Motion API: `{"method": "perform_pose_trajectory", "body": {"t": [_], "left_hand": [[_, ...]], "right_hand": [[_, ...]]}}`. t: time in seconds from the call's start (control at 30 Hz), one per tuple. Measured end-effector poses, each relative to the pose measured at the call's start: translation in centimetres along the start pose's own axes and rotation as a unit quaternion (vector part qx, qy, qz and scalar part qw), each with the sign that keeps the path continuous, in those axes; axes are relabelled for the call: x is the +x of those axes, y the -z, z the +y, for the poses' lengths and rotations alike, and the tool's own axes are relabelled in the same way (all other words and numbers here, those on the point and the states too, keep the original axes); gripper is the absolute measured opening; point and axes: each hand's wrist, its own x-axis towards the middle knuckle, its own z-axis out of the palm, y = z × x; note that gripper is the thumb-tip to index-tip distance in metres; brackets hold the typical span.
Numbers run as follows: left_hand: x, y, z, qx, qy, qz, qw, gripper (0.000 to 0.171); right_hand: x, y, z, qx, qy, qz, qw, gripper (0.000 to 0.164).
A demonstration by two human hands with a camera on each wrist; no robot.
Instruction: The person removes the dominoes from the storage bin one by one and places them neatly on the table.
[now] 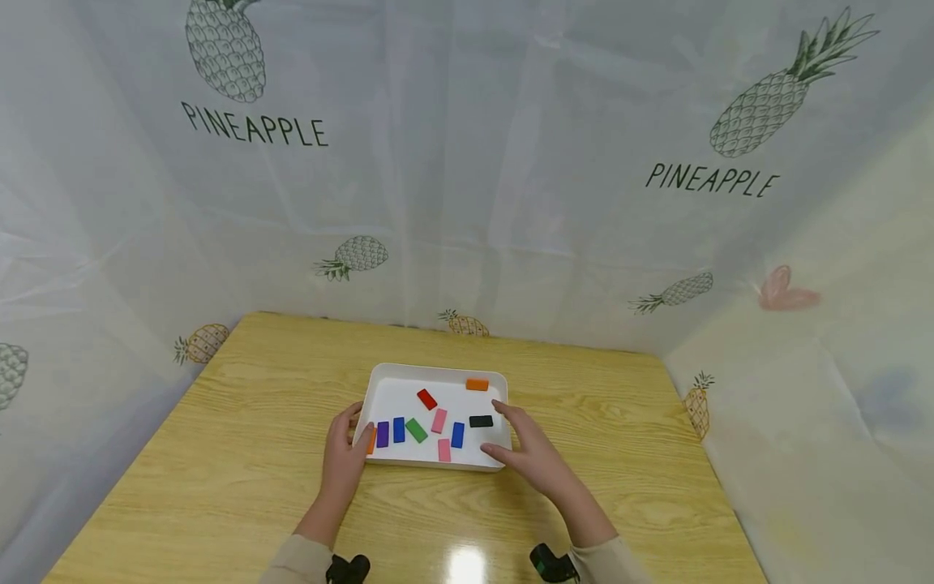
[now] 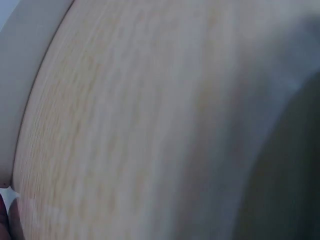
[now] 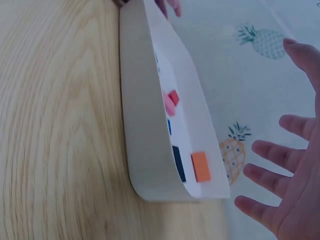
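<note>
Nearest cam, at bottom edge of head view: beige fabric sleeves [image 1: 297,560] w/ rounded black wrist-worn devices [image 1: 350,569]. Beyond these, flat on bench betw. both hands: shallow white rectangular tray w/ rounded corners [image 1: 397,389]. Inside, ten small flat rectangular blocks, loosely scattered. Along left end, L to R: orange block, partly hidden by thumb [image 1: 373,442], purple block [image 1: 383,434], blue block [image 1: 398,430], then slanted green block [image 1: 416,430]. Mid-tray: tilted red block toward far side [image 1: 426,399], pink block [image 1: 439,420], second pink block near front wall [image 1: 444,450], second blue block just beside it [image 1: 457,435]. Toward right end: black block lying crosswise [image 1: 481,421], second orange block close to far R corner [image 1: 477,384].

At tray's left end, left hand [image 1: 340,462]: gripping the wall, thumb over rim, other fingers outside. L wrist view mostly blurred wood grain, only bits of fingers in bottom-left corner; can't tell more re grip from there. At right end, right hand [image 1: 536,458]: wide, fingers spread, holding nothing; in R wrist view, fingertips apart from tray.

Under all: yellowish wood-grain bench [image 1: 606,422], glare spot near front. Behind and at sides: whitish sheeting [image 1: 474,162] w/ printed pineapples, plus "PINEAPPLE" twice up top.
</note>
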Motion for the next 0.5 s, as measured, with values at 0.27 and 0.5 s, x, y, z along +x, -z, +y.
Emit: {"method": "perform_pose_trajectory", "body": {"t": [0.27,0.5], "left_hand": [[0.0,-0.2,-0.9,0.073,-0.018,-0.019,0.997,0.05],[0.1,0.1,-1.4,0.117,-0.026,-0.03,0.9923,0.05]], "right_hand": [[2.1,-2.0,0.1,0.073,0.001,-0.028,0.997,0.068],[3.6,-3.7,0.2,0.064,-0.006,-0.067,0.996,0.057]]}}
